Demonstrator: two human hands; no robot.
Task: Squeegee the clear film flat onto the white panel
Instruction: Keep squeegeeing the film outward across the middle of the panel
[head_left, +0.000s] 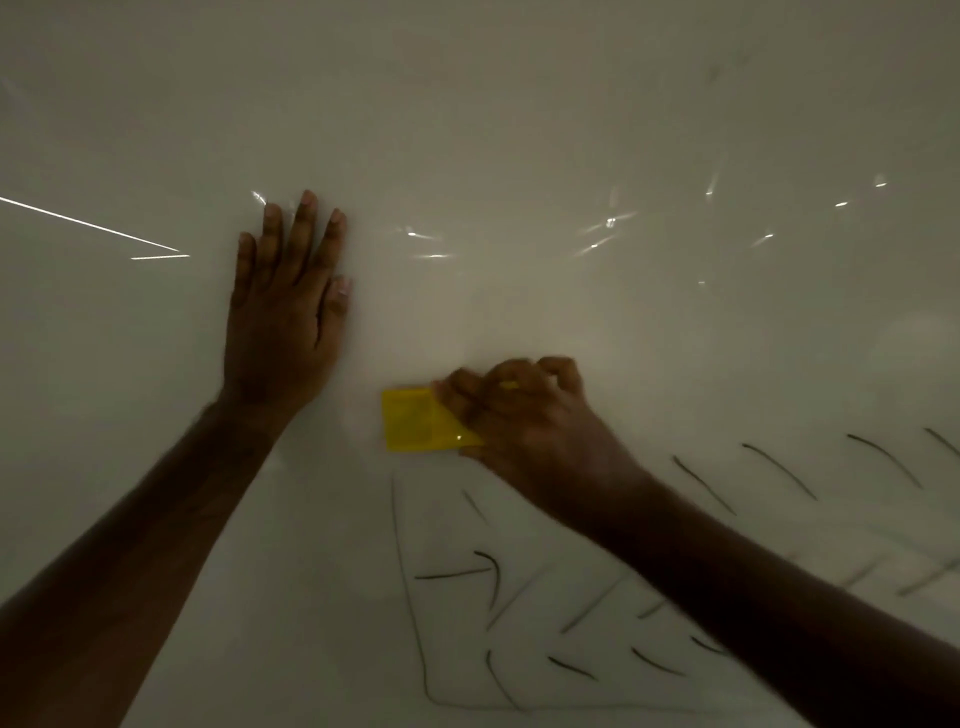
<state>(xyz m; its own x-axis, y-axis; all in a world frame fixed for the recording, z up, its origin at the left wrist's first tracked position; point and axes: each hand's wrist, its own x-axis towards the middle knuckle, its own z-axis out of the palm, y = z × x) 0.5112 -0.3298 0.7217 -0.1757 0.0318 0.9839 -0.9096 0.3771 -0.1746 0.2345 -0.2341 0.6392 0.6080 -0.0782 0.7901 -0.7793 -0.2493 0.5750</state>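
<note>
Gripping a yellow squeegee (423, 420) with curled fingers (467, 387), the right hand (524, 415) holds it flat against the white panel (519, 130) at lower centre of the frame. The left hand (285, 306) lies at centre left, fingers straight on the glossy clear film (426, 244), which shows dark crease lines (779, 467) at lower right.

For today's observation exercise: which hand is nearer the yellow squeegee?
Right. The right hand grips the squeegee at its right side. The left hand lies flat on the panel, up and left of the squeegee, apart from it.
</note>
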